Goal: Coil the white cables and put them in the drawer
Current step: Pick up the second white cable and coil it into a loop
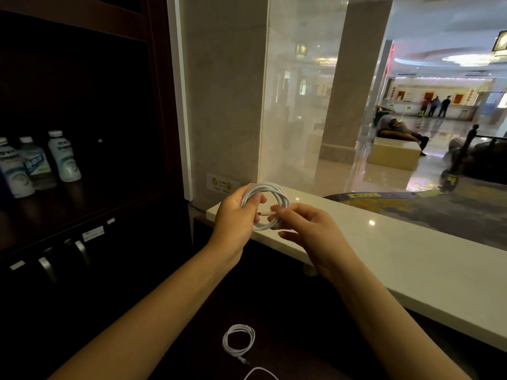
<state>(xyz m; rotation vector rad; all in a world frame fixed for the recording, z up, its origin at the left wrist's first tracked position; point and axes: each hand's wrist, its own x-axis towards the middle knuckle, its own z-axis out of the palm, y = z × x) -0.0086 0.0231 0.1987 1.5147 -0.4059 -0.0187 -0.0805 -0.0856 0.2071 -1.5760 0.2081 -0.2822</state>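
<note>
My left hand (236, 215) is closed around the near-left side of a coiled white cable (267, 205), thumb pinching the loops together so the ring stands upright in the air. My right hand (307, 229) meets it from the other side, fingertips nipping the plug end (267, 213), which lies across the middle of the ring. Both hands hover just over the near edge of the pale stone counter (411, 259), and that counter is my landmark for everything else.

I judge this to be the finishing of one coil: the loops are made and the loose tail wants tucking or wrapping round the bundle (otherwise it will spring open). That calls for a steady pinch from the left while the right threads the stiff little plug through. Then the drawer, which I cannot pick out for certain; the metal handles (81, 252) on the dark cabinet well left of the counter may belong to it.

Below the counter, on the dark surface near my forearms, a second white cable (238, 342) lies in a looser ring with its tail trailing out of view, so more remains to do.

The cable looks smooth, rubbery and springy; the counter is polished and glossy. On a shelf far left of the counter stand three plastic bottles (64, 157).
</note>
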